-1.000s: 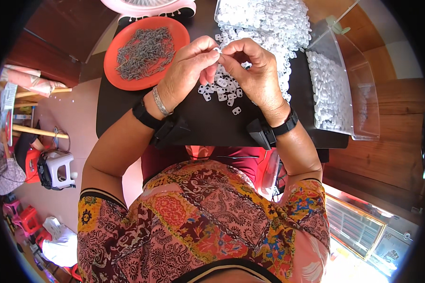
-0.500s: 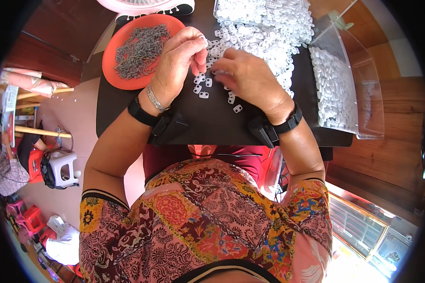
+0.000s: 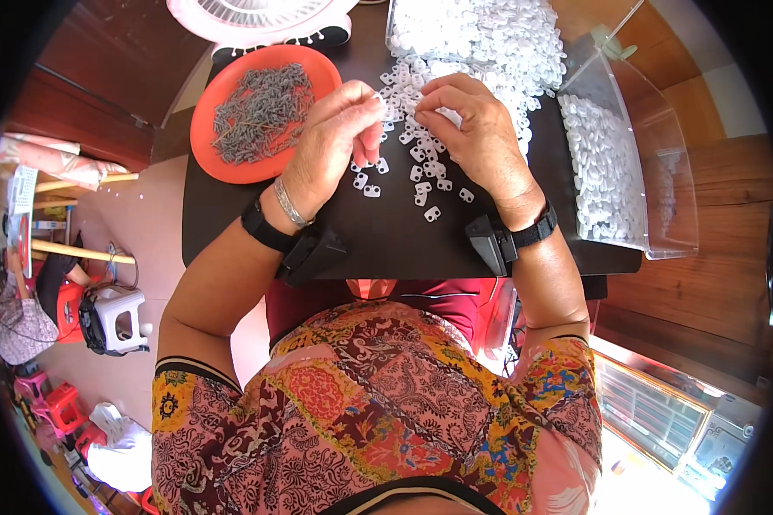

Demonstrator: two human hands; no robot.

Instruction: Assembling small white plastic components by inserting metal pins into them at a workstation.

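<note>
My left hand (image 3: 331,137) is closed in a pinch beside the orange-red plate, with a sliver of white plastic piece (image 3: 379,98) at its fingertips. Facing it, my right hand (image 3: 483,137) has thumb and forefinger pressed together; whatever they may hold is too small to make out. Loose white plastic pieces (image 3: 433,213) with two holes lie on the dark table below and between the hands. The plate (image 3: 204,142) carries a heap of small grey screw-like parts (image 3: 262,112). Past my right hand spreads a large pile of white pieces (image 3: 524,51).
A clear plastic bin (image 3: 672,215) holding more white pieces (image 3: 605,172) stands at the table's right edge. A pink and white fan (image 3: 258,17) is at the far left. Away to the left are a grey-white stool (image 3: 118,319) and a seated person (image 3: 27,326).
My right hand has risen off the loose pieces, its fingers now pinched near my left fingertips. More white pieces lie scattered below it. The view has shifted slightly.
</note>
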